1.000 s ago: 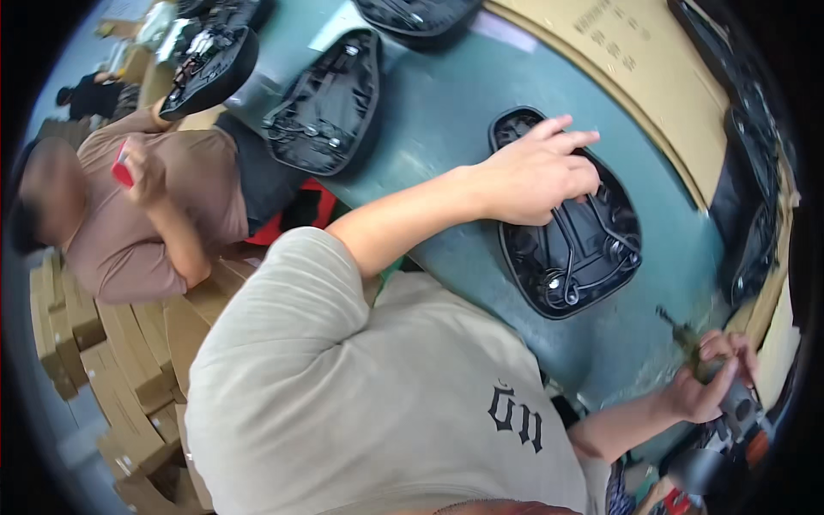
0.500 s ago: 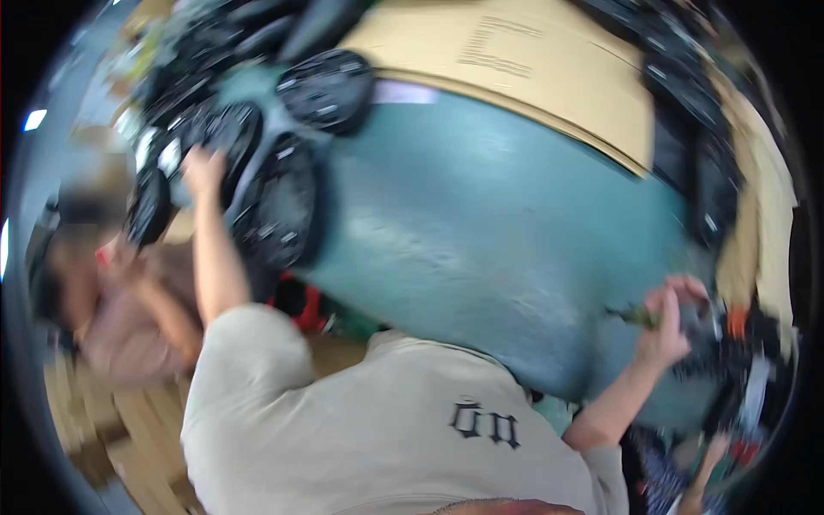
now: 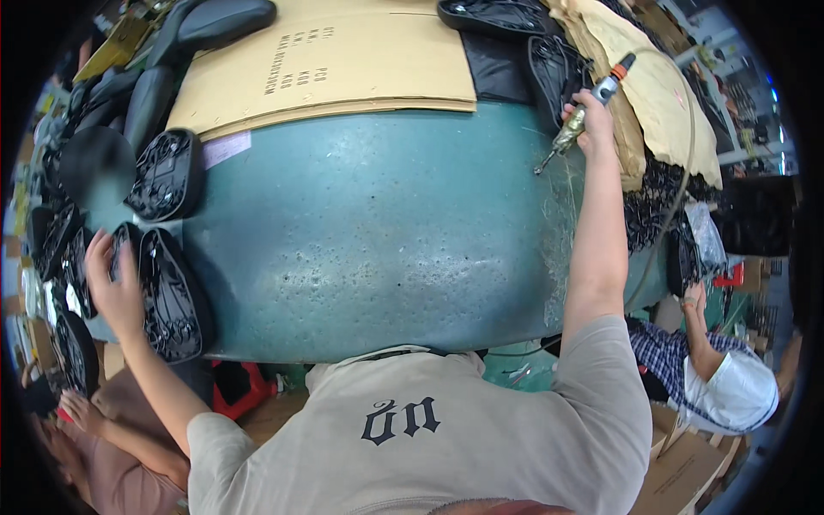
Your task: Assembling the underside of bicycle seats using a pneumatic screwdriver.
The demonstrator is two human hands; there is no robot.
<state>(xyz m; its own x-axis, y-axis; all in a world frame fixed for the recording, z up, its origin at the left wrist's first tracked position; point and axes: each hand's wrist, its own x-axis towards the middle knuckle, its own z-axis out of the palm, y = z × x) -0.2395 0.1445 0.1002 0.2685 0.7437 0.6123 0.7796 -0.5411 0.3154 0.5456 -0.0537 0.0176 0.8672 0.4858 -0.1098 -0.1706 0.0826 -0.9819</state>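
My left hand (image 3: 113, 287) rests flat on a black plastic seat base (image 3: 174, 296) at the left edge of the teal table (image 3: 378, 232), amid several similar bases standing on edge. My right hand (image 3: 588, 120) is stretched to the far right and grips a slim air screwdriver (image 3: 584, 110) with an orange end and a hose, its bit pointing down at the table. Another black seat base (image 3: 167, 174) lies flat a little farther back on the left.
A cardboard sheet (image 3: 335, 60) covers the back of the table, with black seats (image 3: 223, 19) behind it. Tan cloth (image 3: 652, 86) and black parts pile at the right. One person sits at the lower left (image 3: 112, 446), another crouches at the lower right (image 3: 721, 386).
The view has swung. My left hand went from a seat base in the table's middle to the stack at the left edge. My right hand rose with the screwdriver to the far right.
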